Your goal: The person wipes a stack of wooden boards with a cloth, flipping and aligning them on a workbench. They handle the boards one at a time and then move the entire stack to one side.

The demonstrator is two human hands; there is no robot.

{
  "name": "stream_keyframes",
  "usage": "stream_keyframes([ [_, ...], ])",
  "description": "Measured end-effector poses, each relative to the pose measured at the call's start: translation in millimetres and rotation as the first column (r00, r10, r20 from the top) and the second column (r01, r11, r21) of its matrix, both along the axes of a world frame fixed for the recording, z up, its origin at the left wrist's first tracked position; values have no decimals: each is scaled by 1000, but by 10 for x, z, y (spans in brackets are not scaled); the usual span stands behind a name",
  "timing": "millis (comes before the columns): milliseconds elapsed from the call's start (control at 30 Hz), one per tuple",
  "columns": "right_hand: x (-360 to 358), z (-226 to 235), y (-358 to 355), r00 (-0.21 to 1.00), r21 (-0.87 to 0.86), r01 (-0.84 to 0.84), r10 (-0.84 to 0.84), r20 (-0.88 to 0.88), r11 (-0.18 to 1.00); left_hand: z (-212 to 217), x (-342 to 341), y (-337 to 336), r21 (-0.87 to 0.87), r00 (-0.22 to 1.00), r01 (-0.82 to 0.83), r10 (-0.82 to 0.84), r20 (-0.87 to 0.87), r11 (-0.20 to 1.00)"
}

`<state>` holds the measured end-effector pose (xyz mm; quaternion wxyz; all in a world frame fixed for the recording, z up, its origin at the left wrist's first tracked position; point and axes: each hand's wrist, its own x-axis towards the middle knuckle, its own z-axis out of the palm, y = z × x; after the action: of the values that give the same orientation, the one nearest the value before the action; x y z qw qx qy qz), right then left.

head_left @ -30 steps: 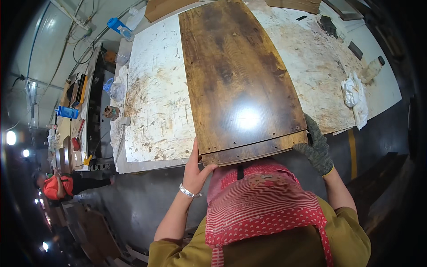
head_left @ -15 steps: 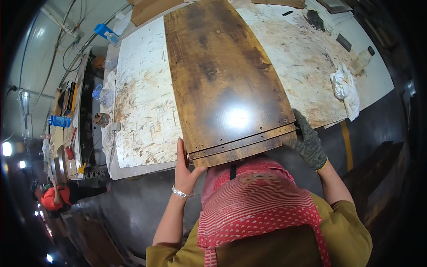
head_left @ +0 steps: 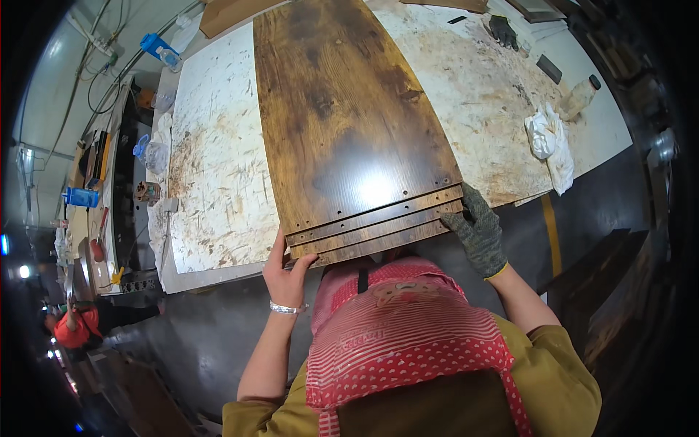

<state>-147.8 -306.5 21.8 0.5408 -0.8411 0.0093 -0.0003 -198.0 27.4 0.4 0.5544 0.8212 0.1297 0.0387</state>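
Observation:
A stack of long brown wood-grain boards (head_left: pixel 342 109) lies lengthwise on the worktable. Their near ends are stepped, with small drilled holes along the edges, and stick out past the table's front edge. My bare left hand (head_left: pixel 285 273), with a bracelet at the wrist, grips the near left corner, its thumb on the lowest visible board (head_left: pixel 371 249) and fingers along the side. On the near right corner is my right hand (head_left: pixel 475 237) in a dark grey knit glove, thumb on top of the lower boards and fingers around the side. The fingers' undersides are hidden.
The scuffed white worktable (head_left: pixel 215 160) carries a crumpled white cloth (head_left: pixel 547 146), a bottle with a dark cap (head_left: pixel 579 98), a dark glove (head_left: pixel 502 33) and a blue-topped bottle (head_left: pixel 159 48). A person in an orange top (head_left: pixel 76 329) is at far left. Dark boards (head_left: pixel 601 291) stand at right.
Another stepped board edge shows at the near end of the stack, and the lower boards are spread further apart. Both hands remain on the corners. The whole view has shifted slightly.

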Motion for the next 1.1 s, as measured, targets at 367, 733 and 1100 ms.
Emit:
stream_keyframes([
  [367, -100, -93, -12, 1000, 28, -13, 12, 20, 1000, -6, -85, -56, -96, 997, -4, -4, -79, 995],
  [733, -95, -145, -95, 998, 7, -51, 51, -23, 999, -71, -136, -42, -106, 993, 71, -80, -84, 992],
  [1100, -51, -154, -21, 997, 0, 6, -5, -71, 1000, -143, -67, -3, -85, 988, -87, 75, -135, 993],
])
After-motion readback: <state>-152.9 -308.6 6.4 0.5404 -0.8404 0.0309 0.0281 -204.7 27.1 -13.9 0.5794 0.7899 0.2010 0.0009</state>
